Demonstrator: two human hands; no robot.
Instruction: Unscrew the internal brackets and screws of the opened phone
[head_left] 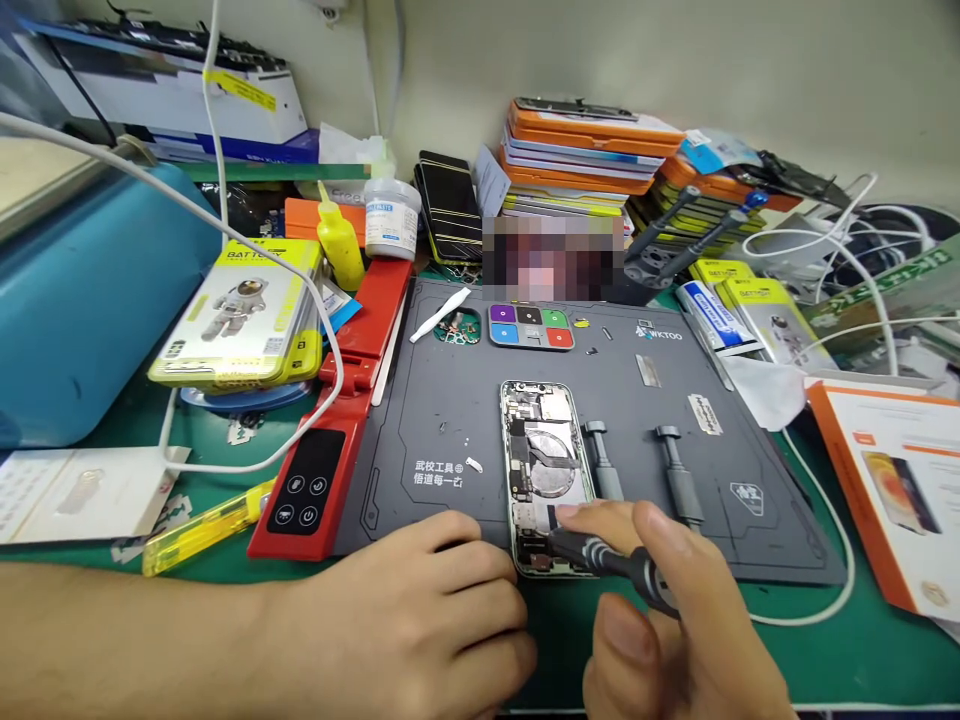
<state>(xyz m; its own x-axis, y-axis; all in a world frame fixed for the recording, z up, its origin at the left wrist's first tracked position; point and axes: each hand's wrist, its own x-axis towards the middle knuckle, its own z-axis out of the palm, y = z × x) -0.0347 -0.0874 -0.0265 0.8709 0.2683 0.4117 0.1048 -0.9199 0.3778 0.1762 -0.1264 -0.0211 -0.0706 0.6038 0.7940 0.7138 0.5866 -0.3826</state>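
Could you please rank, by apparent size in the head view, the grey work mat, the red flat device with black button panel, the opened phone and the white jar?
Largest to smallest:
1. Grey work mat
2. Red flat device
3. Opened phone
4. White jar, though it sits farther back, so it is less sure.

You are sitting at a phone repair workshop. A dark grey repair mat [675, 470] is lying on the green surface [840, 660] in front of you, carrying an opened phone [541, 460] with its insides showing, two spare screwdriver handles [679, 475] and a small coloured screw tray [531, 326]. Yellow battery boxes [240, 310] are piling up to your left, next to a red heating tool [330, 440], a white jar of paste [391, 218] and a yellow bottle [339, 240]. Orange boxes of parts [585, 150] are stacking against the wall, and white cables [847, 260] are trailing across the clutter
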